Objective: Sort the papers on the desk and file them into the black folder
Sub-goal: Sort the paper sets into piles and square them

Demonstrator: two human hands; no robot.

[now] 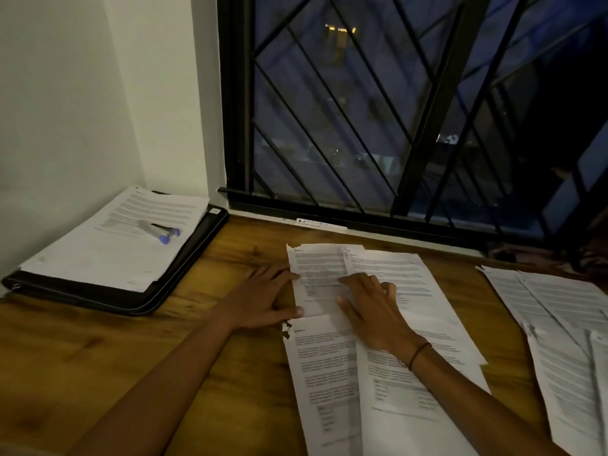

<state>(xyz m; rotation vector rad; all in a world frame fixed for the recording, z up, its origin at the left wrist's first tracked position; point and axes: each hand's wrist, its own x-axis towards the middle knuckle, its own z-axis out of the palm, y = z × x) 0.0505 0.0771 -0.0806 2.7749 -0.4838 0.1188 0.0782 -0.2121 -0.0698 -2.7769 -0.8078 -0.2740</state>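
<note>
Several printed white sheets (391, 324) lie overlapped in the middle of the wooden desk (164, 350). My left hand (263, 299) lies flat on the desk at their left edge, its fingertips and thumb touching the far sheet (316, 268). My right hand (371, 307) rests palm down on the pile, fingers spread over that same sheet. The black folder (154, 292) sits shut at the far left by the wall, with a stack of papers (108, 245) on top. A second spread of sheets (566, 340) lies at the right edge.
Two pens (161, 229) with blue ends lie on the stack over the folder. A white wall closes the left side. A black barred window (394, 126) runs along the back of the desk, dark outside.
</note>
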